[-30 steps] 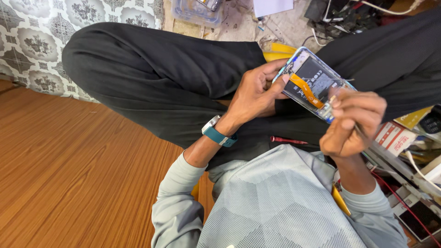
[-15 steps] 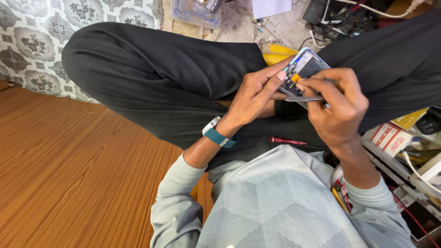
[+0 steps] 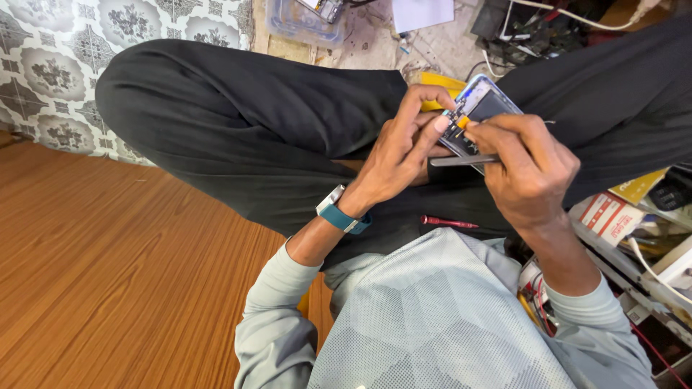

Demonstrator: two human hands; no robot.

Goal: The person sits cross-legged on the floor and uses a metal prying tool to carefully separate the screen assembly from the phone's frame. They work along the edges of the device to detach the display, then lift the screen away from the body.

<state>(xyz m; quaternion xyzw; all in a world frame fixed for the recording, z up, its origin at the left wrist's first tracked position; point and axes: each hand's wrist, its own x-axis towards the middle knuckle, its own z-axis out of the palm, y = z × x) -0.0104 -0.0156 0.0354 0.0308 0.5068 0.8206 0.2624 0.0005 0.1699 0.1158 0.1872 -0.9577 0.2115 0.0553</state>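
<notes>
An opened phone (image 3: 481,105) with its back off, showing dark parts and an orange flex strip, rests over my lap. My left hand (image 3: 400,155) grips its lower edge, thumb and forefinger pressing near the orange strip. My right hand (image 3: 526,169) covers the phone's right side and holds grey metal tweezers (image 3: 461,161), whose tip points left under the phone. A teal watch band (image 3: 344,214) sits on my left wrist.
A red screwdriver (image 3: 448,222) lies on my black trousers. A clear plastic box (image 3: 299,21) and cables lie on the floor beyond my knees. Boxes and wires crowd shelves at the right (image 3: 634,216). Wooden board (image 3: 94,266) at the left.
My right hand moved up onto the phone and closed over its right side with the tweezers. The phone tilted, so less of its inside shows.
</notes>
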